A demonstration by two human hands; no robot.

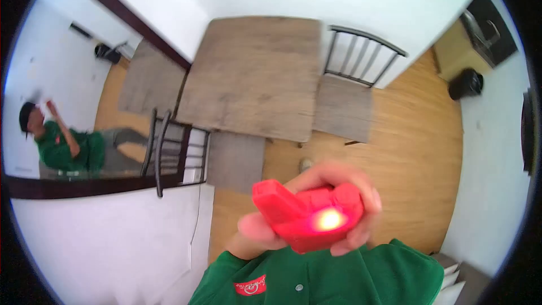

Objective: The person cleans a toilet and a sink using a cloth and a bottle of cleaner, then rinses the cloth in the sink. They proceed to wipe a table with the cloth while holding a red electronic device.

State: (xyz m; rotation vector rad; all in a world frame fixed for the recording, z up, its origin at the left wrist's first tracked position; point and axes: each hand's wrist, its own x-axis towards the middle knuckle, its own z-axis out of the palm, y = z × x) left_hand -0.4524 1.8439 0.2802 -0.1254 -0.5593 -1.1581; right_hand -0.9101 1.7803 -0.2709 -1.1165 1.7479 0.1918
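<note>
Close in front of my chest, my left hand (361, 189) is closed around a red plastic device (299, 231). A blocky arm juts from the device toward the upper left, and rounded parts sit along its top. A bright light (329, 219) glows on its face. Its exact kind does not show. Fingers curl around the right side, and a thumb lies at its left; the palm is behind it. I cannot make out my right hand anywhere. Below is my green shirt (333, 277) with a red logo patch (250, 286).
A wooden table (254, 73) stands ahead against the wall, with one chair (344, 96) at its right and another chair (234, 158) nearer. A mirror (79, 85) on the left reflects a person in green. A black bin (466, 84) and a sink (481, 29) are far right.
</note>
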